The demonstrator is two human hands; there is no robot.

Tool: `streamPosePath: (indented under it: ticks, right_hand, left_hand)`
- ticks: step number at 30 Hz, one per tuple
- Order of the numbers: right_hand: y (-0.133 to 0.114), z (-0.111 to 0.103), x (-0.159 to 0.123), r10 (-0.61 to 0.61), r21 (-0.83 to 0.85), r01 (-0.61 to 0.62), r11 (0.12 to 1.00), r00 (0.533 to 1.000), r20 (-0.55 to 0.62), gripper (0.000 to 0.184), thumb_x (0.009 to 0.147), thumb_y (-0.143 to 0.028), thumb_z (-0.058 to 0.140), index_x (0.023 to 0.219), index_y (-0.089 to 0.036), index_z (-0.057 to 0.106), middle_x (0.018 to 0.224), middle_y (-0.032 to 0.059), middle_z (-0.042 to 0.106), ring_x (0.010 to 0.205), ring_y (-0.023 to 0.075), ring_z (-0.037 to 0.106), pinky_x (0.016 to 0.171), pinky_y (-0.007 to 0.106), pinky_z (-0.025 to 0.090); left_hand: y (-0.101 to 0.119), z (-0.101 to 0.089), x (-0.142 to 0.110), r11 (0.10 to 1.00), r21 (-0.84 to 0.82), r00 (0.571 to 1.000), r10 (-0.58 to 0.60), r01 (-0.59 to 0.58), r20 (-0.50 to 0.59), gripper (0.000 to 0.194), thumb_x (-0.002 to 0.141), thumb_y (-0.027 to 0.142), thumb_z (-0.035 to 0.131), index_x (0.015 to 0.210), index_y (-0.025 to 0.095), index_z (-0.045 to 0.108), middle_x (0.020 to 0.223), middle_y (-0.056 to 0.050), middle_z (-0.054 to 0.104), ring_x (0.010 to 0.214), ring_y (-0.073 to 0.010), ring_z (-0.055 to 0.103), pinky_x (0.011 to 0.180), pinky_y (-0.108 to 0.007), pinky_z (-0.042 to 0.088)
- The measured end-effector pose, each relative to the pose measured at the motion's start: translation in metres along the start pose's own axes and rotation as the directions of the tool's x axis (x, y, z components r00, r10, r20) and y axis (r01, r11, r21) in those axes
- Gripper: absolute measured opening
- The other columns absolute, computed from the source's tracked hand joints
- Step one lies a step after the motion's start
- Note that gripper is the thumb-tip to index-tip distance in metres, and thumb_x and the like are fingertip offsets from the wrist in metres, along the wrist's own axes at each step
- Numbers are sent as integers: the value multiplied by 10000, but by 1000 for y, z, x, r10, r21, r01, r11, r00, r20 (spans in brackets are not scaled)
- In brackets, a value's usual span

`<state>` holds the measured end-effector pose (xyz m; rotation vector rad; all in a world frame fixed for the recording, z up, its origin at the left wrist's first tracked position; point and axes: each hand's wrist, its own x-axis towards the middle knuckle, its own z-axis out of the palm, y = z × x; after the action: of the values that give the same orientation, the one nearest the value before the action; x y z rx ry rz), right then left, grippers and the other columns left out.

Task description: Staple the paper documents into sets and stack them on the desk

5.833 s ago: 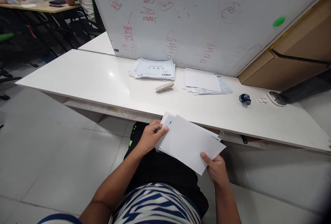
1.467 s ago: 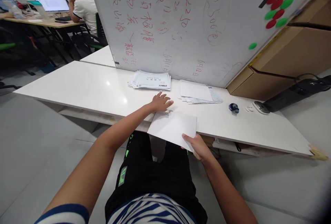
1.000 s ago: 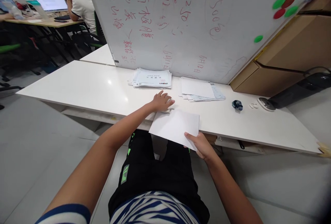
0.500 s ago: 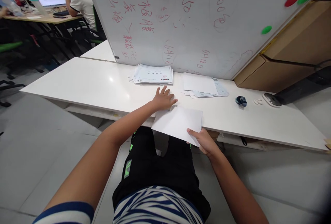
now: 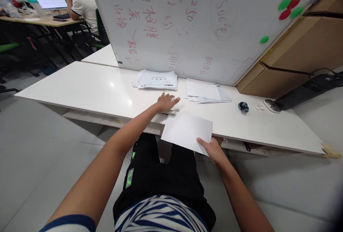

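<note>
The blank white rectangular paper (image 5: 189, 130) has slid rightward since half a second ago, baring one end of a single slim beige stapler (image 5: 172, 112); two flat paper stacks, a printed one (image 5: 157, 81) and a blank-topped one (image 5: 203, 90), lie farther back. The right hand (image 5: 213, 149) pinches the paper's near right corner, while the left hand (image 5: 165, 102), fingers spread, lies over the stapler just beyond the paper. Smooth and straight-edged, the paper juts past the glossy white counter (image 5: 91, 85).
</note>
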<state>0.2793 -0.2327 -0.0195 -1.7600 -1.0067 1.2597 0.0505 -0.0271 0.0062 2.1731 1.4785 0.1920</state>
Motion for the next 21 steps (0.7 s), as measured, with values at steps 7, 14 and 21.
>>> streamPosePath:
  ticks: [7, 14, 21]
  right_hand:
    - [10, -39, -33, -60, -241, 12, 970, 979, -195, 410, 731, -482, 649, 938, -133, 709, 957, 120, 732, 930, 304, 670, 759, 345, 522]
    - [14, -61, -36, -47, -288, -31, 957, 964, -261, 364, 681, -483, 681, 823, -150, 714, 869, 111, 740, 858, 288, 685, 706, 317, 532]
    - [10, -76, -38, -69, -284, -27, 958, 943, -325, 463, 676, -495, 689, 968, -136, 694, 1004, 126, 724, 946, 295, 667, 769, 338, 531]
  left_hand:
    - [0, -8, -3, 996, -87, 999, 34, -36, -20, 800, 894, 645, 8, 1448, 158, 317, 1543, -83, 278, 1453, -271, 83, 1163, -465, 54]
    - [1, -13, -10, 992, -118, 997, 33, -41, -70, 639, 943, 535, 52, 1426, 238, 345, 1471, -58, 408, 1431, -278, 187, 1153, -457, 122]
    - [7, -16, -15, 986, -159, 991, 33, -54, -129, 678, 947, 523, -20, 1334, 215, 443, 1381, -52, 487, 1384, -243, 286, 1165, -379, 131]
